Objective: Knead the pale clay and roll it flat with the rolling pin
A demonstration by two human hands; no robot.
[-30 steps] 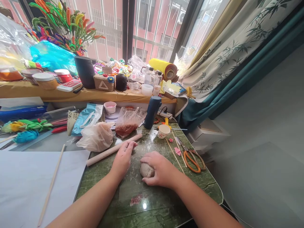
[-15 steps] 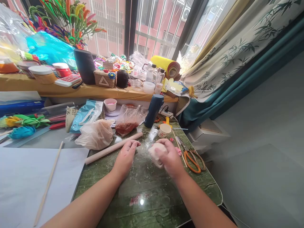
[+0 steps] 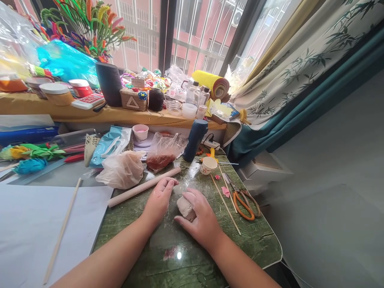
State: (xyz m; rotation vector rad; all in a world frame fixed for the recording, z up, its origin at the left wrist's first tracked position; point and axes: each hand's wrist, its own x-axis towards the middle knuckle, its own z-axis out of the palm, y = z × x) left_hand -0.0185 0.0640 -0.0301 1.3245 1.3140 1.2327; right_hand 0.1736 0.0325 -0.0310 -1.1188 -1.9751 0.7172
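A rough lump of white dough or clay (image 3: 185, 209) rests at the middle of the dark green marbled table (image 3: 246, 248). My right hand (image 3: 201, 218) curves around its right side, with the thumb below and the fingers over the top. To the left is my left hand (image 3: 160, 200), its fingers curled and pressed together; what they hold, if anything, is hidden. Just behind the left hand lies a wooden rolling pin (image 3: 135, 191), slanting across the table.
Thin sticks (image 3: 228, 208) and orange-handled scissors (image 3: 246, 206) lie at right. A paper cup (image 3: 209, 165), a dark blue bottle (image 3: 195, 140) and a bag of brown material (image 3: 162, 158) stand behind. White paper (image 3: 33, 232) covers the left; a crumpled plastic bag (image 3: 121, 172) sits beside it.
My right hand has brought the lump left and down, from raised in its grip to the table. The thin stick it covered now shows. My left hand has barely moved.
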